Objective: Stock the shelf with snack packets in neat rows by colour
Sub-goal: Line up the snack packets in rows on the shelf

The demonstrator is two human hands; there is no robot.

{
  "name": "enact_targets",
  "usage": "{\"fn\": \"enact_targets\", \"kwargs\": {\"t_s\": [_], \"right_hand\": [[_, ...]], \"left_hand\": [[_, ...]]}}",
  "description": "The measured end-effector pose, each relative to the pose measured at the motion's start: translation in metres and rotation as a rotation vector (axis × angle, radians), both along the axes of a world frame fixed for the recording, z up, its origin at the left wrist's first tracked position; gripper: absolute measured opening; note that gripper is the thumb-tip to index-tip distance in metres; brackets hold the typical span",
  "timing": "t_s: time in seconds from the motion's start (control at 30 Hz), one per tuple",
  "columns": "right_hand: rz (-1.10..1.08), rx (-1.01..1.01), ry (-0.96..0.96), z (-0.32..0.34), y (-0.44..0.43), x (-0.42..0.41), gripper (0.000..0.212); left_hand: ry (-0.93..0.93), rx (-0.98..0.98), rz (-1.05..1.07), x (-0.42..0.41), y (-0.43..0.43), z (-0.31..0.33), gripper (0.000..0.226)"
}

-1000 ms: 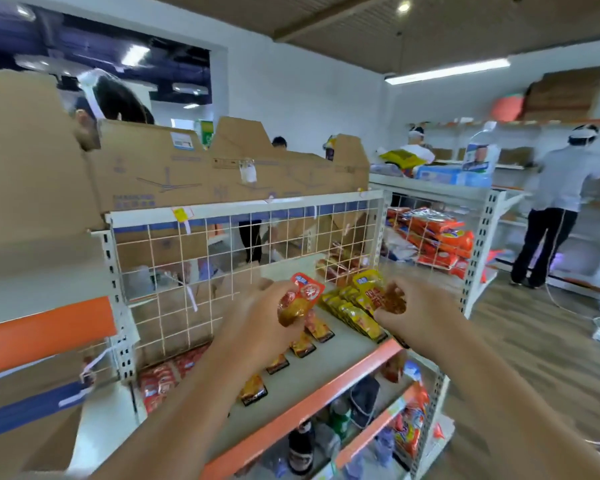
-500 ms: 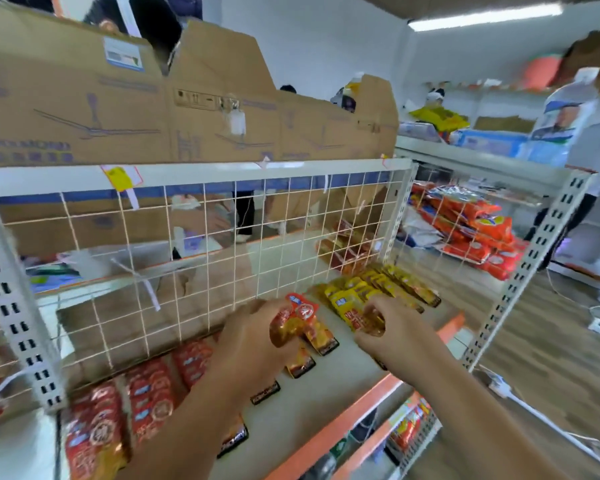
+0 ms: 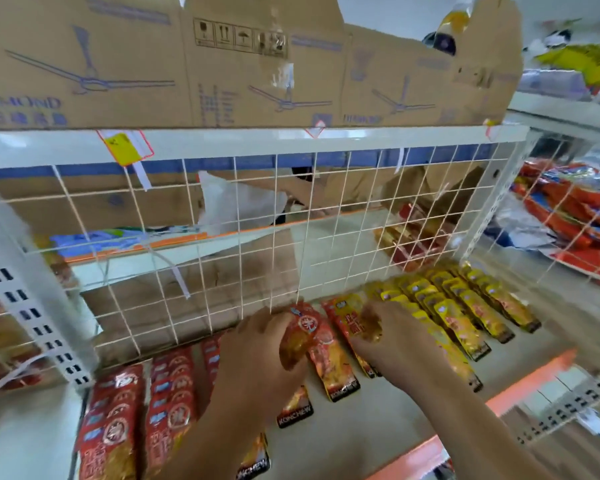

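Note:
My left hand grips a red-orange snack packet just above the white shelf, near the wire mesh back. My right hand holds a small packet with curled fingers over the orange row. Red packets lie in rows at the left. Yellow packets lie in neat rows at the right. Orange packets marked KONCHEW lie between, partly hidden under my hands.
A wire mesh panel backs the shelf, with a cardboard box on top. An orange strip edges the shelf front. Another rack with red packets stands at the right. A person in white shows behind the mesh.
My head has come closer and lower to the shelf. Both hands have dropped toward the orange row with their packets still held.

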State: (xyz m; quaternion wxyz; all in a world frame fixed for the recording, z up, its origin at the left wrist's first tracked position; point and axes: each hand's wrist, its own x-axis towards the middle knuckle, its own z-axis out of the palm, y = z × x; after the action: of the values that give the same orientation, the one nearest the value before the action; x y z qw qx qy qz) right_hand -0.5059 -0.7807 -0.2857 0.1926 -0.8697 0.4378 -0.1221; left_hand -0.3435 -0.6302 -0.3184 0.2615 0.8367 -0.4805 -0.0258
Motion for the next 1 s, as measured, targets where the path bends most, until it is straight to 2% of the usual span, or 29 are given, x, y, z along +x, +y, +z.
{"fn": "enact_targets", "kwargs": {"t_s": [0.07,0.2,0.33,0.57,0.77,1.0], "right_hand": [[0.048,0.012,-0.009,-0.010,-0.014,0.004,0.039],[0.166,0.082,-0.037,-0.028,-0.045,0.010,0.052],[0.300,0.099,-0.006,-0.039,-0.077,0.015,0.045],[0.493,0.100,-0.054,-0.058,-0.107,0.016,0.050],[0.549,0.137,-0.111,-0.062,-0.122,0.017,0.051],[0.565,0.129,-0.117,-0.063,-0.127,0.011,0.047]], "left_hand": [[-0.028,-0.007,0.078,-0.007,0.001,-0.009,0.063],[-0.009,0.048,0.278,-0.026,-0.002,-0.039,0.066],[0.008,0.038,0.503,-0.061,-0.012,-0.057,0.054],[-0.011,0.048,0.738,-0.098,-0.028,-0.099,0.050],[-0.018,0.039,0.833,-0.100,-0.034,-0.106,0.052],[-0.071,0.043,0.826,-0.102,-0.033,-0.109,0.051]]}}
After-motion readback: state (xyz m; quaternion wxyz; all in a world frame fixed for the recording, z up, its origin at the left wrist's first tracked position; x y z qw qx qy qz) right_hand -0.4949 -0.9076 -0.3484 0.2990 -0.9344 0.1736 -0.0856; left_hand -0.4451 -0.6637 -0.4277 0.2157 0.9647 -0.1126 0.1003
